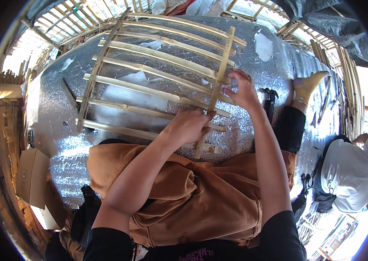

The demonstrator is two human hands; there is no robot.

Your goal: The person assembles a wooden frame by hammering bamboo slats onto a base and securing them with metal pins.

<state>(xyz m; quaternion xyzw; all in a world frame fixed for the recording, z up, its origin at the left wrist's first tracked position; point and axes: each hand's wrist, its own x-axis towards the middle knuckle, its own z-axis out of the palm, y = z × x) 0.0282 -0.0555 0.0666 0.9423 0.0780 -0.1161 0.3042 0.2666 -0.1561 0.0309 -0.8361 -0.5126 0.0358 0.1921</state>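
A bamboo lattice (149, 89) of several pale slats lies across a silvery sheet in front of me. Two crosspieces join the slats: a darker one (101, 61) at the left and a lighter one (222, 69) at the right. My left hand (188, 126) is closed round the lower part of the right-hand bamboo crosspiece. Beside the slat ends, just right of that crosspiece, my right hand (244, 90) has its thumb and fingers apart and curved. Nothing shows between them; whether the fingertips touch a slat end, I cannot tell.
A black tool (271, 104) lies right of my right hand, near an outstretched leg with a yellow sock (309, 87). A dark blade-like piece (69, 93) rests left of the lattice. A cardboard box (33, 178) stands at left. Another person in white (348, 172) is at far right.
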